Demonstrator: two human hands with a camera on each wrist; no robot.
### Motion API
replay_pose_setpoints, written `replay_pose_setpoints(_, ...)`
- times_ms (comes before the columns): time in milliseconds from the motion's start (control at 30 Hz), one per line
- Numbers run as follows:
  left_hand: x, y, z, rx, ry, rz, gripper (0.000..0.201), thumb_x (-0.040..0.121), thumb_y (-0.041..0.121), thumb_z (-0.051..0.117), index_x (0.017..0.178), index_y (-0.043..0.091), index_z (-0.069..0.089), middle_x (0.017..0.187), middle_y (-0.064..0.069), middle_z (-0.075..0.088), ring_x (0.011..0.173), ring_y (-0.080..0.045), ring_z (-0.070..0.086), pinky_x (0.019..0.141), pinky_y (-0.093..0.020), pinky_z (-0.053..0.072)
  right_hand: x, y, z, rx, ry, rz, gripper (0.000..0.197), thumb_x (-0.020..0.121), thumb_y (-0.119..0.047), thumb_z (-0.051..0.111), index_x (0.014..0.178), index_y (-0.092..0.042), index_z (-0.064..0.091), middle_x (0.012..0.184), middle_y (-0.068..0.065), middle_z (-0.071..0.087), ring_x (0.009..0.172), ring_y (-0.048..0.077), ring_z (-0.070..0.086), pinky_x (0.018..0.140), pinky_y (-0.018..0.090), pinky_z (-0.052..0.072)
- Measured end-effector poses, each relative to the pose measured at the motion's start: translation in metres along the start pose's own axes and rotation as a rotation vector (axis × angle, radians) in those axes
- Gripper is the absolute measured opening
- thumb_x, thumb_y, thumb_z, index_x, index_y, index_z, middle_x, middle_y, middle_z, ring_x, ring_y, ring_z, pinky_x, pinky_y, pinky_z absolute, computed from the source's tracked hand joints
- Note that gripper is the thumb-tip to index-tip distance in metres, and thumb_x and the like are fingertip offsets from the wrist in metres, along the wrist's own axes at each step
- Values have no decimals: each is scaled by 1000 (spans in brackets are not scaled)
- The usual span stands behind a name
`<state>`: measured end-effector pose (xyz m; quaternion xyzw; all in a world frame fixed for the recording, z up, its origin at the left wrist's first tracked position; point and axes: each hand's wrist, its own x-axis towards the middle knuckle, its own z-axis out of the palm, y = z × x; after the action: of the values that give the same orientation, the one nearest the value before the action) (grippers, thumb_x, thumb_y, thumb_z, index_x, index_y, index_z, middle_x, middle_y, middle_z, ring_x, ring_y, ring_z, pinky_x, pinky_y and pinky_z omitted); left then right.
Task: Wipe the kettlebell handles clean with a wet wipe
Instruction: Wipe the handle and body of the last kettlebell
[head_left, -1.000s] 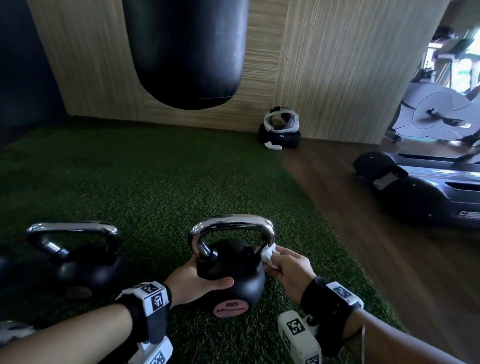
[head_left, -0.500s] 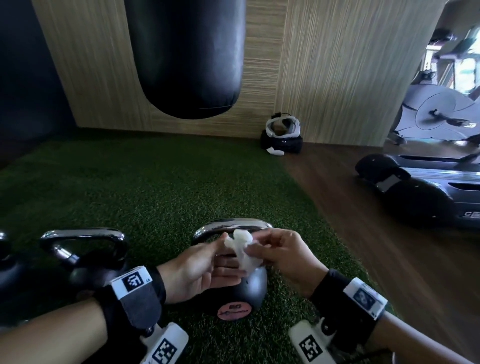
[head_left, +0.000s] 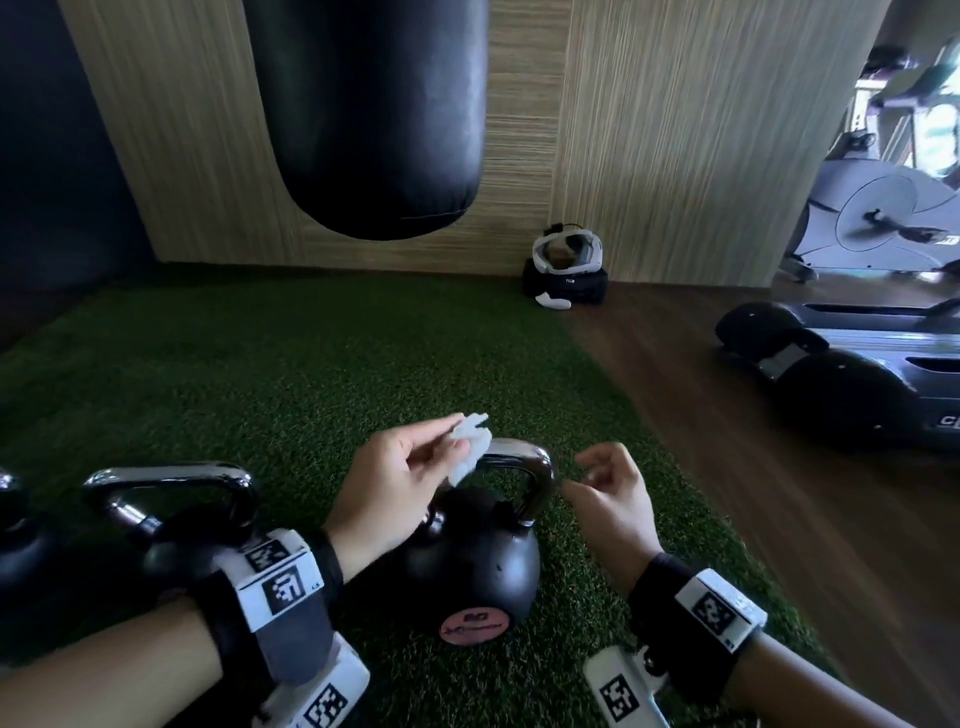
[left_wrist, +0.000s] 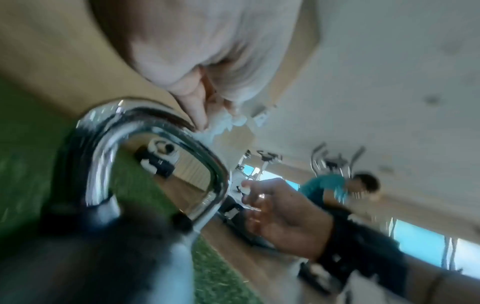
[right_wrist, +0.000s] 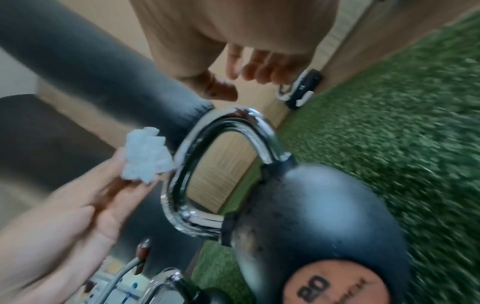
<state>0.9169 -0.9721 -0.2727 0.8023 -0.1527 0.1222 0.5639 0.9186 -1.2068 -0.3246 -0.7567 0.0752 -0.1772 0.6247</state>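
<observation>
Left hand (head_left: 395, 483) pinches crumpled wet wipe (head_left: 470, 447) just above chrome handle (head_left: 524, 467) of the kettlebell (head_left: 472, 561) on turf (head_left: 260, 374). Right hand (head_left: 608, 493) empty, loosely curled, beside handle. Wipe soft, limp, light: fingertip pinch suffices. Kettlebell likely heavy, stays put; handle slick.

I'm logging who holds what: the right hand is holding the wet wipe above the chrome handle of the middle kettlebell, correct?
Not quite. The left hand pinches the wet wipe above the kettlebell's chrome handle, as the head view shows. The right hand holds nothing, its fingers loosely curled beside the handle.
</observation>
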Motion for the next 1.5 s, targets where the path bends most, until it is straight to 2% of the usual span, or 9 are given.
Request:
replay_pose_setpoints(167,23,6,13,527,-24,394,31,97,28,67,126,19,73,109,4,79,91,-3,73,82,-9,52,8,46,18,-122,-322,220,51,63,-33,89,108,-36,66,101,-9,72,94,12,68,83,35,56)
replay_pose_setpoints(233,27,9,22,672,-118,462,27,101,34,54,114,20,74,104,3,79,89,-11,74,78,-24,58,6,56,32,-158,-326,169,54,57,-52,89,105,-38,70,99,-10,78,96,12,73,91,43,59)
replay_pose_setpoints(500,15,-8,-6,708,-84,412,42,103,43,35,101,19,69,82,3,73,68,-7,68,64,-37,57,2,72,48,-209,-216,113,48,68,-67,76,101,-34,68,91,-8,76,82,16,73,81,42,61)
replay_pose_setpoints(667,2,-12,-11,689,-78,432,22,101,14,59,117,22,72,104,10,78,87,-2,73,90,-23,57,1,76,46,-257,-190,59,34,81,-55,79,100,-31,67,91,-9,75,80,12,72,77,34,59)
replay_pose_setpoints(833,7,-53,-34,438,140,69,20,101,20,62,112,20,79,80,45,62,78,20,64,74,-10,53,-4,72,47,-208,-182,80,31,83,-51,79,101,-29,67,95,-10,74,88,7,71,76,30,58)
replay_pose_setpoints(1000,-4,-63,-29,297,195,36,26,102,21,60,124,25,74,108,24,71,93,14,67,81,-3,49,-5,76,49,-190,-172,71,30,83,-51,79,101,-29,67,94,-11,74,89,6,70,78,31,59)
replay_pose_setpoints(1267,-19,-85,-16,-7,240,-261,20,99,53,56,95,46,74,100,7,79,100,-23,75,93,-55,59,-3,86,48,-143,-191,53,35,81,-55,78,104,-31,67,98,-10,75,91,7,72,84,38,61)
replay_pose_setpoints(1400,-27,-90,-13,-75,258,-268,41,104,24,58,89,60,73,99,20,77,105,-12,73,93,-39,59,-3,86,49,-142,-182,41,32,82,-53,78,105,-34,67,98,-12,75,91,5,71,85,39,60)
replay_pose_setpoints(1500,-32,-94,-11,-215,176,-382,32,103,11,58,98,34,79,101,7,80,107,-15,73,92,-30,59,-2,89,50,-109,-194,58,33,80,-55,79,103,-36,68,98,-12,76,92,7,72,86,43,61)
